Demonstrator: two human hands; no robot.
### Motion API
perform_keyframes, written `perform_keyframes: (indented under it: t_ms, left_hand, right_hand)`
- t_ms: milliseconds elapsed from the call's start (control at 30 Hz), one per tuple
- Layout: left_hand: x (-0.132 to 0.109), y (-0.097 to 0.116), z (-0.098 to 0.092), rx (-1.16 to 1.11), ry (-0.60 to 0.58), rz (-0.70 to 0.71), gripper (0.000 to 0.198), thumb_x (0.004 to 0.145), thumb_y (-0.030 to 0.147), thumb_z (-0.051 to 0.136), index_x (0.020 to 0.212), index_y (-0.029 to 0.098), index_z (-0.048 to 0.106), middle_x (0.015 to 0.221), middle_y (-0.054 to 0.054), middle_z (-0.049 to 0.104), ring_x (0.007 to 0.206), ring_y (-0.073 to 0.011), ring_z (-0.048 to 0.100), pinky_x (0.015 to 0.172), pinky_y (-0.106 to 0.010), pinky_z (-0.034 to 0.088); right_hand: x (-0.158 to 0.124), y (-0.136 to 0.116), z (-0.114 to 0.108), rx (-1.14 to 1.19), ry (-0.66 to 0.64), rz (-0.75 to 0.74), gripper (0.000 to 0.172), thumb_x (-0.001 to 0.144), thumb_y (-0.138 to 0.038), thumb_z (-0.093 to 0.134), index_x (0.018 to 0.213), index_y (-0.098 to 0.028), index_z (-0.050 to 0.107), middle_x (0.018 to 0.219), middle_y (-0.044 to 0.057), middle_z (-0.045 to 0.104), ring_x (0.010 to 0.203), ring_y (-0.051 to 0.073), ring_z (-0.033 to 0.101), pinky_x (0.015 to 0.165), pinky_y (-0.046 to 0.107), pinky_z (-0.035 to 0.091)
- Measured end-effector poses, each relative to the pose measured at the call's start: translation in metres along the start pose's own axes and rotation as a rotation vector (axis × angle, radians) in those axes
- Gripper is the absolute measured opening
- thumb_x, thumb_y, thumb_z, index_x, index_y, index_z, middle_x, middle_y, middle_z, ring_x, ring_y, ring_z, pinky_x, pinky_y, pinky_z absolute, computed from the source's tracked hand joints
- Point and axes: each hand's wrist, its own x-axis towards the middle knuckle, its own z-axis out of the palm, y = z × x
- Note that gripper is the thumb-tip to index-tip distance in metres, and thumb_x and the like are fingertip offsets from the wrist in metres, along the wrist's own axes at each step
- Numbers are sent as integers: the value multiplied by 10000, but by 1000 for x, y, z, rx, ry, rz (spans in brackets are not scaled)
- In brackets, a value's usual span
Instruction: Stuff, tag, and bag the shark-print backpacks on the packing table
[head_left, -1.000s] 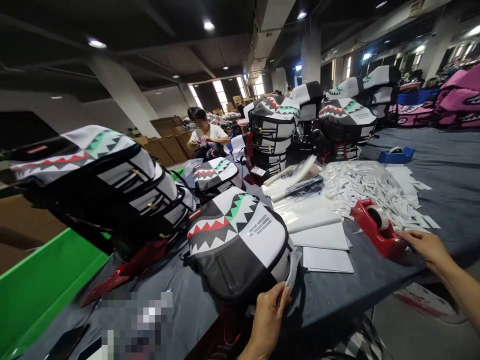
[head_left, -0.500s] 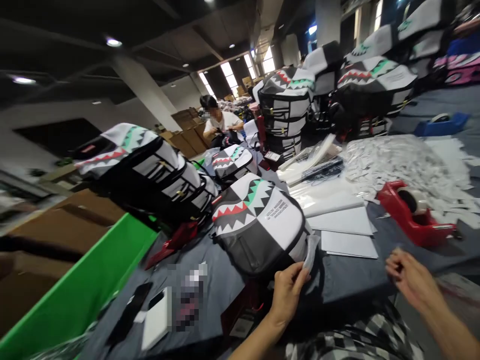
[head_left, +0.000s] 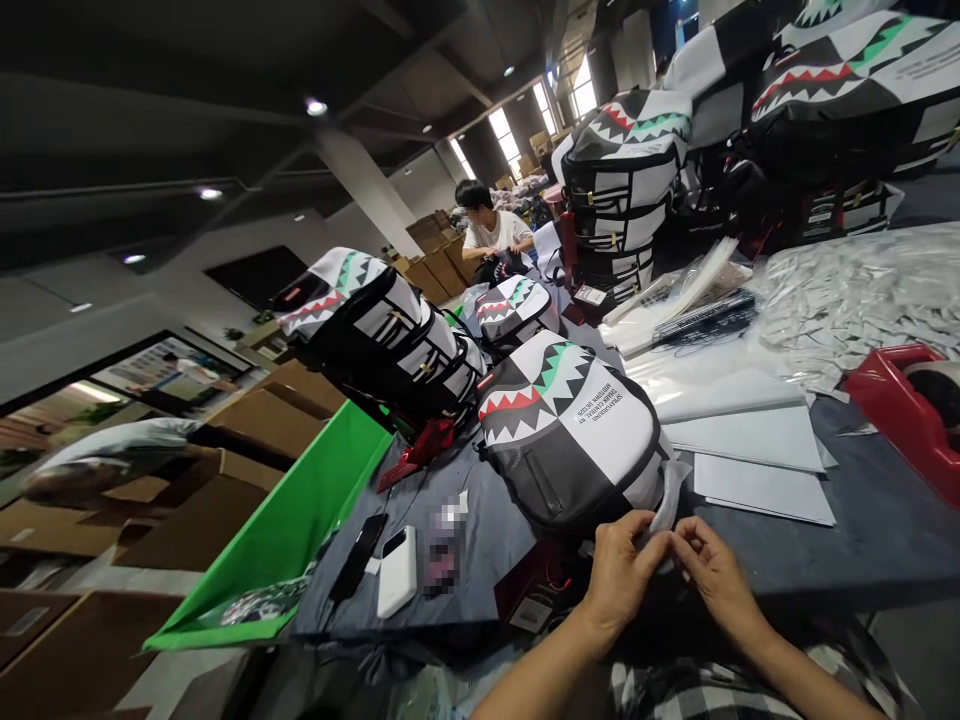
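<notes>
The left hand (head_left: pixel 619 565) and the right hand (head_left: pixel 716 578) are close together at the bottom of the view, fingers curled inward rather than spread. Between them, the thumb and fingertips of the left hand pinch the lower end of a narrow, pale, semi-translucent plastic strip (head_left: pixel 666 508), and the right hand's fingertips close on it from the other side. The exact grip is partly hidden by the fingers.

The strip runs up along the edge of a black-and-white backpack (head_left: pixel 566 430) with a shark-mouth print, which lies flat on the grey-covered bench (head_left: pixel 877 530) just beyond the hands, its lower edge almost touching the left hand.

To the right lie loose white paper sheets (head_left: pixel 757 490), a clear plastic bag of small white tags (head_left: pixel 855 310) and a red tape dispenser (head_left: pixel 900 400). To the left are a black phone (head_left: pixel 358 556) and a white power bank (head_left: pixel 396 572), near a bright green bin (head_left: pixel 300 520). More shark-print backpacks (head_left: pixel 619 190) stand farther along the bench, and beyond them a seated co-worker in a white T-shirt (head_left: pixel 491 230) works with both hands.
</notes>
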Motion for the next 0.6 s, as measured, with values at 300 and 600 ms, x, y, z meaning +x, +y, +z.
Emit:
perform_keyframes:
  t_ms: [300,600]
  left_hand:
    - [4,-8,3,-21,37,92,193,882,260,647,1000,181,777,936,-67,719,816,-185,671,694,-268,572]
    - [1,-8,5,83,116,195,152,884,184,681,1000,209,777,974,-58,655,929,-192,654,845,-321,575]
  right_hand:
    - [18,1,-5,11,-121,206,595,600,-733,738,790,-210,528,569,-47,522,468,97,459,408,194,296]
    - [-4,-13,3,278,-139,343,549,670,-647,811,832,-205,530,557,-99,411,413,15,221,382,145,139]
